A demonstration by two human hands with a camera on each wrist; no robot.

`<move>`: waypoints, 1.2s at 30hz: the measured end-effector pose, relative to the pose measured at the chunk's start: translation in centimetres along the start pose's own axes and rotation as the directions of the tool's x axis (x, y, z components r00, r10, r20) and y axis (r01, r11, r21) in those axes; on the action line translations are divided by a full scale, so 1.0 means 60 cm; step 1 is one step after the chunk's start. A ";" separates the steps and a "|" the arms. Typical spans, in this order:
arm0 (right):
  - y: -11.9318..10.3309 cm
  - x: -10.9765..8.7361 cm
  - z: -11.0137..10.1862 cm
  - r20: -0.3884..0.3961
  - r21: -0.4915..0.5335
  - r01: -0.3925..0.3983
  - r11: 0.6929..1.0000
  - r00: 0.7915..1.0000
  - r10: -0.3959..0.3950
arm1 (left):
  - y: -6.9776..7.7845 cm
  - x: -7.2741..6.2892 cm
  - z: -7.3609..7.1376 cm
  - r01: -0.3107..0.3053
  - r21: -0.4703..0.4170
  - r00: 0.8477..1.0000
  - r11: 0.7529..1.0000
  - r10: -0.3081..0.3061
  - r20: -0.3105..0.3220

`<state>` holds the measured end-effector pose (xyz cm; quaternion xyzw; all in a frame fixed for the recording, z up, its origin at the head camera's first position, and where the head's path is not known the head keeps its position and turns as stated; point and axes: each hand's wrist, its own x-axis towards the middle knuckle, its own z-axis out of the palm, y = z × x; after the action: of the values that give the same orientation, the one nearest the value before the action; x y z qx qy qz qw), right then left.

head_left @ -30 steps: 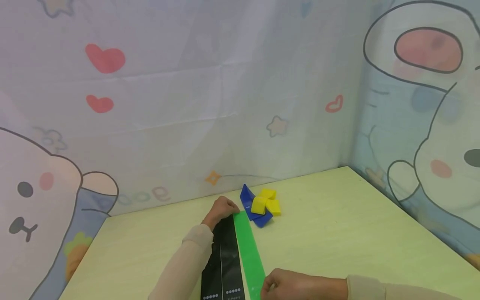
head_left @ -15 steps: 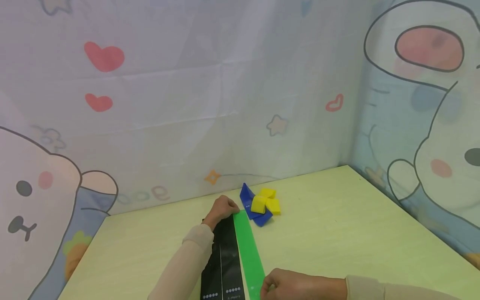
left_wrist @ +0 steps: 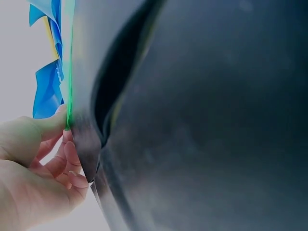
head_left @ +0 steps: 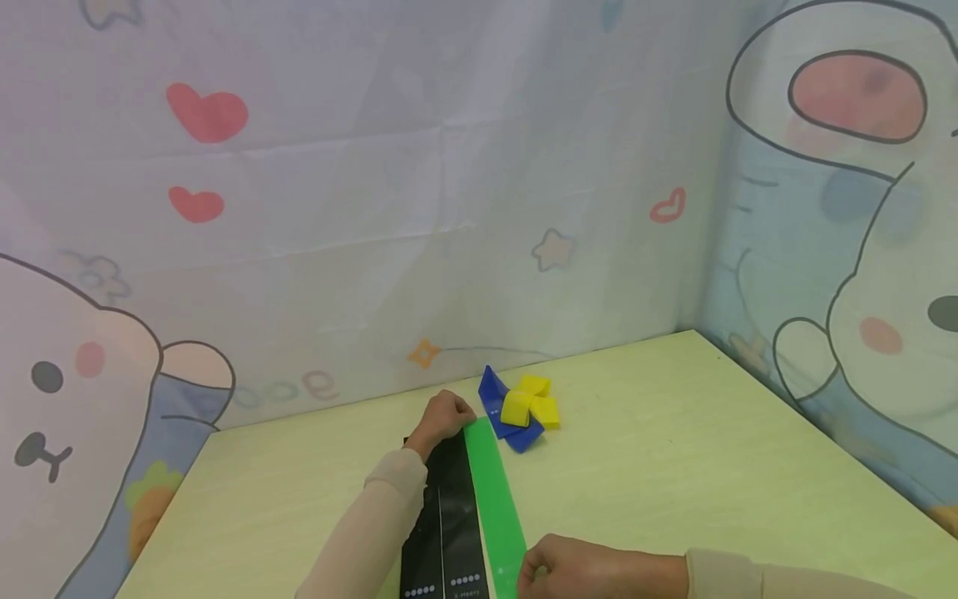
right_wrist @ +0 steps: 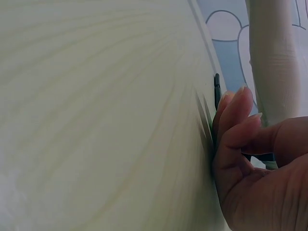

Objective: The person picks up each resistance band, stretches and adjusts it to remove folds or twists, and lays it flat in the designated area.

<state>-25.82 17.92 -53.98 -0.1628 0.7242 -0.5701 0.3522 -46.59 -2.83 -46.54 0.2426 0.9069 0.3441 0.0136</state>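
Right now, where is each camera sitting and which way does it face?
Head: on the head, facing forward and down over the table and green strip; left hand, right hand and both sleeves show.
Left wrist: on that wrist, facing the black strips, filling most of it; left hand at lower left.
Right wrist: on that wrist, facing across the table; right hand and a pale sleeve show.
Shared by head and left wrist: left hand, green strip, blue strip.

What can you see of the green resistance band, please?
The green resistance band is thin, smooth and rubbery-looking, with a small pale mark. It runs straight along the table beside the black bands. The left hand pinches its far end; the right hand grips its near part, whose end is hidden.
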 end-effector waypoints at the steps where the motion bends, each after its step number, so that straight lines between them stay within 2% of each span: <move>1: -0.008 -0.004 0.004 -0.009 -0.006 -0.003 1.000 1.000 0.003 | 0.000 0.000 0.000 0.003 0.002 1.000 1.000 -0.003 -0.002; 6: -0.010 -0.005 0.006 0.002 0.004 -0.001 1.000 1.000 0.001 | 0.006 -0.001 0.000 0.016 0.010 1.000 1.000 -0.016 -0.023; 9: 0.006 0.004 -0.001 0.017 0.009 0.004 1.000 1.000 -0.004 | 0.008 -0.001 0.001 0.021 0.019 0.999 1.000 -0.020 -0.031; 18: 0.005 0.004 0.000 0.004 -0.005 0.014 1.000 1.000 -0.014 | 0.009 0.001 0.002 0.009 0.052 1.000 0.999 -0.008 -0.022; 26: 0.000 -0.002 -0.003 -0.008 0.006 0.023 1.000 1.000 -0.023 | 0.007 0.006 -0.003 0.039 0.047 0.999 0.998 -0.038 -0.012; 33: -0.091 -0.053 0.026 -0.053 -0.019 0.011 1.000 0.999 -0.012 | 0.008 0.010 -0.007 0.059 0.026 0.998 0.998 -0.059 -0.003; 36: -0.112 -0.063 0.029 -0.081 -0.046 0.020 0.999 0.996 -0.024 | 0.014 0.007 -0.011 0.070 0.027 0.998 0.997 -0.070 -0.004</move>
<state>-23.05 17.08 -46.58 -0.1554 0.7490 -0.5634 0.3122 -46.73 -2.47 -45.44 0.2104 0.9195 0.3313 0.0208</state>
